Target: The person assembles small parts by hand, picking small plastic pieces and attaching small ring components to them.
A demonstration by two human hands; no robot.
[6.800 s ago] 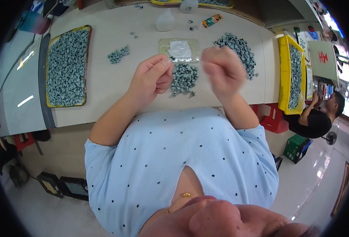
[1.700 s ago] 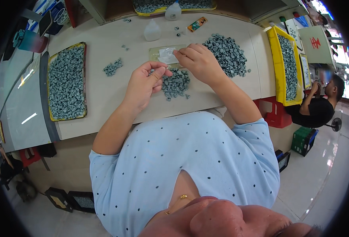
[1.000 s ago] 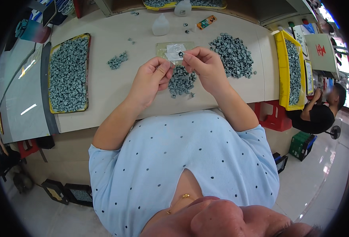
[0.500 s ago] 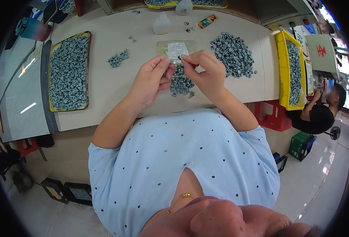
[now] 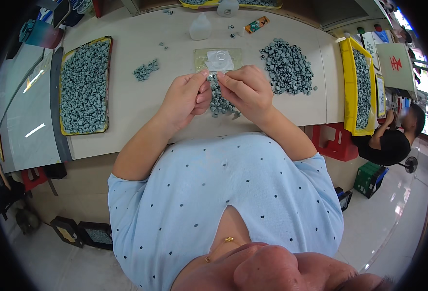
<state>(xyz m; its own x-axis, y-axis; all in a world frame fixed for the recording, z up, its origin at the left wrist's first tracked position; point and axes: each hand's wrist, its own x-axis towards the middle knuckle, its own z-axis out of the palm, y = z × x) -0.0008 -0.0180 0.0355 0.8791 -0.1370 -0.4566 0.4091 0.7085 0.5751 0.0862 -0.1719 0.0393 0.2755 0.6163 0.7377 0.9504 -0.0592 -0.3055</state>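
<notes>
Over the middle of the table my left hand [image 5: 187, 98] is closed, its thumb pressed against the bent forefinger. My right hand [image 5: 249, 92] is pinched close beside it, with the two sets of fingertips nearly meeting. Whatever sits between the fingertips is too small and covered to make out. Under and between the hands lies a small pile of grey-green pieces [image 5: 222, 103], partly hidden by my right hand. Just beyond the fingertips is a flat yellowish pad [image 5: 202, 59] with white paper [image 5: 219, 62] and a small clear round item on it.
Left stand a tray of grey pieces [image 5: 84, 89] and a small cluster [image 5: 146, 71]. To the right are a larger heap [image 5: 287, 68] and a yellow tray [image 5: 348, 92]. White bottles [image 5: 200, 28] and an orange packet [image 5: 257, 24] lie farther back. A person [image 5: 388, 143] sits at far right.
My right hand's fingers have lowered and closed in toward the left fingertips. The small dark piece seen at my right fingertips before is now hidden. My left hand has barely moved.
</notes>
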